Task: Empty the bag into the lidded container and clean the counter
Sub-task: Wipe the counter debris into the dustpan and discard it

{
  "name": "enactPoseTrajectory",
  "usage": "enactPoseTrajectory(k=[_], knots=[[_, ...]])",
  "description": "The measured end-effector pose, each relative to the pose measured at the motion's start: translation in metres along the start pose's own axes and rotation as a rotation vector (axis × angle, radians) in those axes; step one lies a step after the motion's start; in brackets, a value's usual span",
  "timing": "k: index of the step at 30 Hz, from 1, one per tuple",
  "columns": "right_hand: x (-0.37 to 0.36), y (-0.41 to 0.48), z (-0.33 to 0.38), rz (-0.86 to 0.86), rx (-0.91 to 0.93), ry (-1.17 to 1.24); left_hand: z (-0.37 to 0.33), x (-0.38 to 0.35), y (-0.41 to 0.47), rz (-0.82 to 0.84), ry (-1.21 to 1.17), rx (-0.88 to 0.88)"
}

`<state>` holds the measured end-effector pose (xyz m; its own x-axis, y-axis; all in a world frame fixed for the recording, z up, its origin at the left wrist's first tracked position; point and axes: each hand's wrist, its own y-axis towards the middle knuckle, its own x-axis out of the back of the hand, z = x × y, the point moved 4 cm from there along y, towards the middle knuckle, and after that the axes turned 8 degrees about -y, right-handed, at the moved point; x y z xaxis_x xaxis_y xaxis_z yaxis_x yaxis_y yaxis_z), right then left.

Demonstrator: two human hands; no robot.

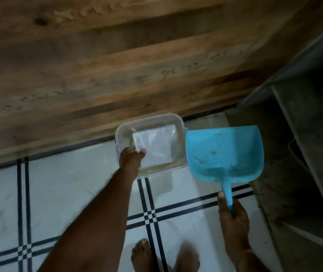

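A clear plastic container (174, 119) sits on the tiled floor against a wooden cabinet front. Inside it lies a flat, folded white plastic bag (156, 146). My left hand (130, 160) reaches down to the container's near left side, with thumb and fingers pinching the bag's near corner. My right hand (232, 213) grips the handle of a light blue dustpan (223, 152), held just right of the container with its pan facing up. A few brown specks lie in the pan. No lid is visible.
The wooden cabinet front (117, 65) fills the upper view. White floor tiles with black stripe lines (58, 193) lie below. A grey concrete step or ledge (294, 154) rises on the right. My bare feet (162, 256) stand at the bottom.
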<state>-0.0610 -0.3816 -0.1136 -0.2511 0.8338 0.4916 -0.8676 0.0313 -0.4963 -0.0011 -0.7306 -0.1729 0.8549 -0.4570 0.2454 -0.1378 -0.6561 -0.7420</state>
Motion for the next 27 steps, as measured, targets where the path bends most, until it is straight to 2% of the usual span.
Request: enactPoseTrajectory(k=[3, 7, 13, 19, 27], knots=[[0.005, -0.013, -0.003, -0.006, 0.016, -0.063, -0.005, 0.009, -0.009, -0.026, 0.17, -0.003], [0.022, -0.041, 0.012, 0.014, -0.068, -0.162, -0.044, 0.029, -0.074, 0.027, 0.305, -0.143], [0.093, -0.135, 0.132, 0.151, -0.165, 0.055, -0.145, 0.059, -0.25, 0.09, 0.581, -0.402], [0.195, -0.227, 0.202, 0.089, -0.039, 0.043, -0.208, 0.073, -0.424, 0.254, 0.624, -0.615], [0.294, -0.337, 0.247, 0.005, -0.104, 0.262, -0.253, 0.042, -0.564, 0.577, 0.745, -0.98]])
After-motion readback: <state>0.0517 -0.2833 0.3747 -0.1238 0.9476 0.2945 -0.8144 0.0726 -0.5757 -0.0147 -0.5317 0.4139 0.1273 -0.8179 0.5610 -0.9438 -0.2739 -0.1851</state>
